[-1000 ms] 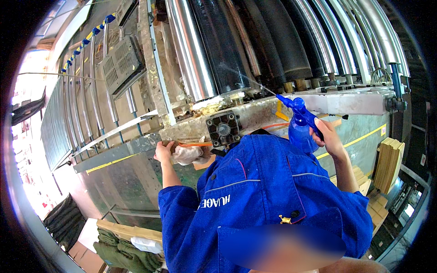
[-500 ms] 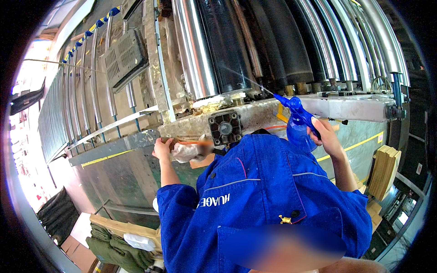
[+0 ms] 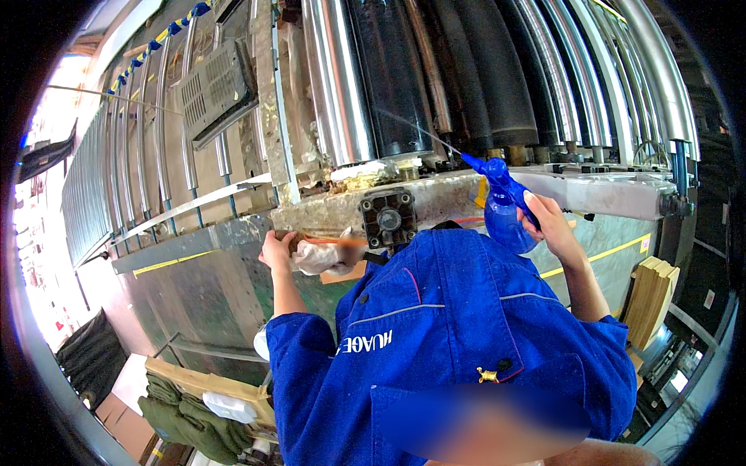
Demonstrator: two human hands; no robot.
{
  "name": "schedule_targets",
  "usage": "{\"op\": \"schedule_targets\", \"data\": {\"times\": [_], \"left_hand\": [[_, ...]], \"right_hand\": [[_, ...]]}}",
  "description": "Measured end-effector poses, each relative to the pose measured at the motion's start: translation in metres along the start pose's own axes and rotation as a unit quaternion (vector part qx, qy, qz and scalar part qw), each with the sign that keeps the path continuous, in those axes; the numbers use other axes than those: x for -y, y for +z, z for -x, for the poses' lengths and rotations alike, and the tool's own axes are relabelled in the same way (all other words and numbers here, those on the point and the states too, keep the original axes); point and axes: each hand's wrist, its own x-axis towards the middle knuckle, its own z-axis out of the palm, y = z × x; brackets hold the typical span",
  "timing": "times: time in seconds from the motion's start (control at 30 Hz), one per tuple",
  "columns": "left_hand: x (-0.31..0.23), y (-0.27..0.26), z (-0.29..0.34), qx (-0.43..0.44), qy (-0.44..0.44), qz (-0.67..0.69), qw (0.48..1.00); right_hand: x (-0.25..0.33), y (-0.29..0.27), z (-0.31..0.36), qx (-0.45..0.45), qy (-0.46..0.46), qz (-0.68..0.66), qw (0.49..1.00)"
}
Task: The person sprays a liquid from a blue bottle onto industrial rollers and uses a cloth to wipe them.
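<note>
My right hand [image 3: 549,224] is wrapped round a blue spray bottle [image 3: 507,221], held upright at the front edge of a roller machine. From its nozzle a thin jet of liquid runs up and left onto a shiny black roller [image 3: 388,85]. My left hand [image 3: 278,250] is closed at the machine's front rail [image 3: 326,213], on one end of a crumpled white rag [image 3: 320,257]. Its fingertips are partly hidden by the rag. Orange cord [image 3: 330,240] runs along behind the rag. A square black flanged part [image 3: 388,219] sits on the rail between my hands.
Chrome rollers [image 3: 336,85] and dark rollers lie side by side beyond the rail. A grey vented box [image 3: 216,89] rests over thinner metal bars at the left. Stacked wooden boards [image 3: 651,299] stand at the right. Dark green cloth [image 3: 194,419] lies at the lower left.
The spray bottle has shifted slightly left and up with my right hand, its jet still on the black roller. My left hand stays by the rag. The whole view has shifted a little.
</note>
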Motion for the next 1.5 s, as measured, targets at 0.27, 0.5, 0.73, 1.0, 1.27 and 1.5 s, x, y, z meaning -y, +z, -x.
{"op": "schedule_targets", "data": {"times": [0.27,0.5,0.73,1.0,1.27,1.5], "left_hand": [[0.011,0.011,-0.009,0.001,-0.01,-0.013,1.0],[0.012,0.009,-0.012,0.007,0.0,-0.005,1.0],[0.007,0.007,-0.007,-0.014,0.006,-0.013,1.0],[0.003,0.0,-0.006,0.012,0.007,-0.004,1.0],[0.006,0.004,-0.007,0.004,0.008,0.003,1.0],[0.013,0.012,-0.012,-0.011,0.009,-0.012,1.0]], "right_hand": [[0.003,0.003,-0.007,0.027,0.022,0.014,0.999],[0.006,0.003,0.0,0.013,0.041,0.064,0.997],[0.008,0.004,0.004,0.041,0.055,0.088,0.994],[0.007,0.004,0.004,0.062,0.07,0.089,0.992],[0.007,0.009,-0.001,0.067,0.075,0.105,0.989],[0.011,0.012,-0.002,0.064,0.062,0.114,0.989]]}}
